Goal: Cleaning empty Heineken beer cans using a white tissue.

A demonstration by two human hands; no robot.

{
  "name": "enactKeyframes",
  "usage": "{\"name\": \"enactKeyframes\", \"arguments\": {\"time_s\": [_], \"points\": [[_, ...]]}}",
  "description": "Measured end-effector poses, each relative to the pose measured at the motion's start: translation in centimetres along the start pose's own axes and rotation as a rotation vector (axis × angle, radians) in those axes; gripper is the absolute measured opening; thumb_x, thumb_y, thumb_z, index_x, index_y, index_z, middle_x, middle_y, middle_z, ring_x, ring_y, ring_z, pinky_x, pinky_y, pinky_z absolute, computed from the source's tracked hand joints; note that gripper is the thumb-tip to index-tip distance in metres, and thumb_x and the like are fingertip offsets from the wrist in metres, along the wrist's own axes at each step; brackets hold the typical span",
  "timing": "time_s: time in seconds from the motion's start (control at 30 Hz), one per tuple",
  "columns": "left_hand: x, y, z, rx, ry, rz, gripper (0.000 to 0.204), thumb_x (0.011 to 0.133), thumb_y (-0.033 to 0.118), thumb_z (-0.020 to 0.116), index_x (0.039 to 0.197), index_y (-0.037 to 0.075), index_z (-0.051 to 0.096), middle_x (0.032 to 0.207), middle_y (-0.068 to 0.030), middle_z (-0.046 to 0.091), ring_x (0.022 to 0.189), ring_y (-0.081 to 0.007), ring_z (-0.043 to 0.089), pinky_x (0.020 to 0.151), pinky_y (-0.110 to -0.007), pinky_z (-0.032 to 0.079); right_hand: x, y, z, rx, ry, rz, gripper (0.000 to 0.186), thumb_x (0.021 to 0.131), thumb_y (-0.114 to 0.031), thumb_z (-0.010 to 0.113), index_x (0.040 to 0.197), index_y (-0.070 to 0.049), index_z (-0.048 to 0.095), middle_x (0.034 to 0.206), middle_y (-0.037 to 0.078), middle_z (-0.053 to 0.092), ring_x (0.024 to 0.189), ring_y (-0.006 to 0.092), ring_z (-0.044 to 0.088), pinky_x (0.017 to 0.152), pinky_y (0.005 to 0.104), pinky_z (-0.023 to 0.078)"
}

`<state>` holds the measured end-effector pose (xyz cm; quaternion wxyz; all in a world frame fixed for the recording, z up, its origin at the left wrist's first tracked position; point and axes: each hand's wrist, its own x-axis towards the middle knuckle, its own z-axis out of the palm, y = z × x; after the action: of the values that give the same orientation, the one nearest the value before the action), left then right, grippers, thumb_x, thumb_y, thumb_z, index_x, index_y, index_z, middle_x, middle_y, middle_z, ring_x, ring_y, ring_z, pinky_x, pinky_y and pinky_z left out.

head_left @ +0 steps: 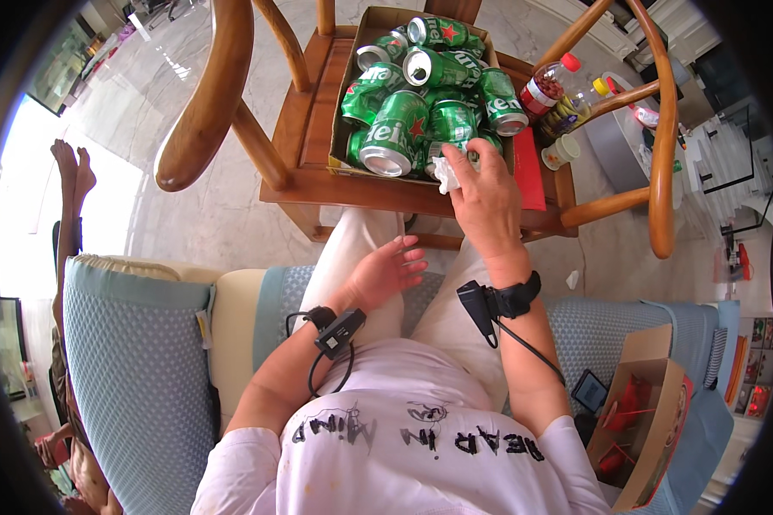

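**Tissue at the edge of the can box**

Head view: we sit on a light blue cushioned sofa (137,343) and look down at a wooden chair (318,163) drawn up in front of our knees. On its seat stands an open cardboard box (345,103) heaped with green drink cans (401,129), most lying on their sides with the silver tops toward us. Set on the seat like this, the box is at arm's length and low enough to reach from the sofa.

Our right hand (488,202) stretches forward over the near rim of the box. Its fingertips are pinched narrowly on a crumpled white tissue (446,174), which pokes out to the left of the fingers and sits against the nearest cans at the front right corner of the box. The tissue lies at the very tip of the grip, not in the palm; it appears pressed toward a can there, though we cannot tell whether it touches metal.

Our left hand (385,270) holds nothing. It rests open on our lap, fingers loosely spread, well back from the box.

Beyond the box, on the right of the seat, stand a bottle with a red cap (548,83) and a small cup (562,151). A second cardboard box (653,412) lies open on the sofa at our right.
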<state>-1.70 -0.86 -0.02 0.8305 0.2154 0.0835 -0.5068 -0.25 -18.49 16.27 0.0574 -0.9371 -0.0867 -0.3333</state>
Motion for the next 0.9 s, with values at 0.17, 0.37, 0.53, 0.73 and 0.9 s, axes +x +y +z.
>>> {"name": "enactKeyframes", "arguments": {"time_s": [0.17,0.37,0.53,0.73,0.9], "points": [[0.1,-0.3,0.1,0.003,0.008,0.0,0.031,0.096,0.035,0.049,0.118,0.014,0.056,0.107,-0.005,0.063,0.102,-0.0229,0.059,0.088,-0.04,0.047,-0.8,1.6,1.3,-0.032,-0.011,-0.078,0.035,0.073,-0.006,0.068,0.107,-0.01,0.06,0.105,0.007,0.055,0.086,0.0246,0.058,0.067,0.0369,0.051],[-0.1,-0.7,-0.2,0.002,0.028,0.011,0.032,0.097,0.036,0.049,0.119,0.014,0.054,0.107,-0.0052,0.063,0.102,-0.0229,0.06,0.088,-0.04,0.047,-1.8,2.1,0.3,0.203,0.181,0.105,0.031,0.077,0.002,0.061,0.108,-0.003,0.059,0.106,0.011,0.06,0.096,0.0314,0.06,0.081,0.0387,0.05],[-0.3,-0.5,0.2,-0.014,0.024,0.003,0.04,0.097,0.044,0.046,0.124,0.015,0.051,0.11,-0.0056,0.061,0.103,-0.0238,0.059,0.089,-0.041,0.047,-4.7,2.2,-3.0,0.758,0.101,0.418,0.027,0.08,0.002,0.06,0.107,0.001,0.059,0.103,0.014,0.063,0.094,0.0291,0.062,0.082,0.0325,0.049],[-0.9,0.0,2.6,0.104,-0.291,0.061,0.081,0.085,0.071,0.039,0.143,0.015,0.032,0.14,-0.0102,0.044,0.125,-0.0292,0.046,0.101,-0.049,0.038,-7.9,-0.8,-5.5,0.445,-0.217,-0.048,0.047,0.061,0.01,0.06,0.106,-0.003,0.06,0.107,0.012,0.06,0.097,0.0308,0.061,0.082,0.0377,0.052],[-0.5,0.4,2.2,-0.158,-0.232,-0.058,0.074,0.092,0.065,0.03,0.137,0.007,0.04,0.135,-0.0208,0.048,0.121,-0.0336,0.05,0.104,-0.049,0.039,-10.3,-4.4,-3.1,0.595,-0.513,-0.041,0.038,0.066,0.007,0.064,0.102,-0.004,0.058,0.107,0.009,0.058,0.092,0.0292,0.062,0.077,0.0366,0.053]]}}
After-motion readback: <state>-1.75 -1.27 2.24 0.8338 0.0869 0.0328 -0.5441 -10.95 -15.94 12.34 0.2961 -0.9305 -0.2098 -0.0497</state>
